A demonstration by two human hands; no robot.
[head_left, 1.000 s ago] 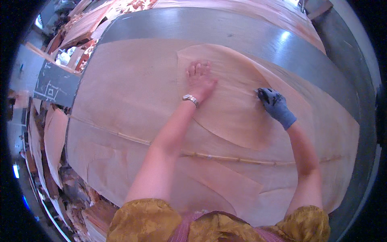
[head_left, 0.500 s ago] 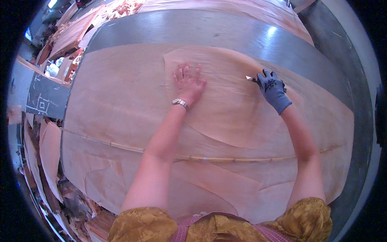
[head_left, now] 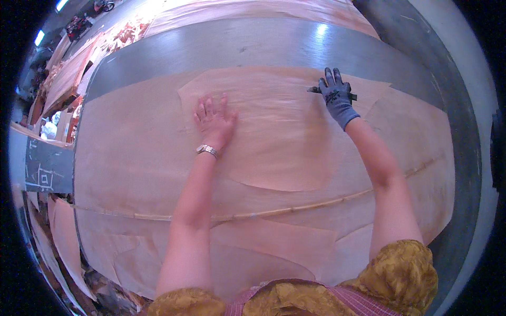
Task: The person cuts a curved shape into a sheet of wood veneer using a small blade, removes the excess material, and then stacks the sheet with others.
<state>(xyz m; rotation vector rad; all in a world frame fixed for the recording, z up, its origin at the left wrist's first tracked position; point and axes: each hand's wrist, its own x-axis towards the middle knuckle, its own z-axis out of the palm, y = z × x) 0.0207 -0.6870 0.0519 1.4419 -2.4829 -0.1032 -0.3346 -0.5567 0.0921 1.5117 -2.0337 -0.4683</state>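
My bare left hand (head_left: 216, 124), with a metal-banded watch (head_left: 207, 150) at the wrist, lies flat with fingers spread on a thin tan wood veneer piece (head_left: 274, 142). That piece rests over a larger veneer sheet (head_left: 132, 147). In a grey-blue glove, my right hand (head_left: 336, 100) grips a utility knife (head_left: 353, 97) near the far edge of the upper piece. The knife's tip end points left, and its handle end sticks out to the right of the glove. Whether the blade touches the veneer cannot be made out.
A thin bamboo-like stick (head_left: 295, 208) lies across the sheets, under my forearms. Beyond them is the dark smooth tabletop (head_left: 226, 47). More veneer (head_left: 263, 9) lies at the back. Veneer scraps (head_left: 63, 221) stand along the left side, near a chalk-marked dark panel (head_left: 50, 163).
My gloved hand with the knife has moved to the far edge of the upper veneer piece, whose far right corner now lies flatter. The view has shifted; my left hand stays flat.
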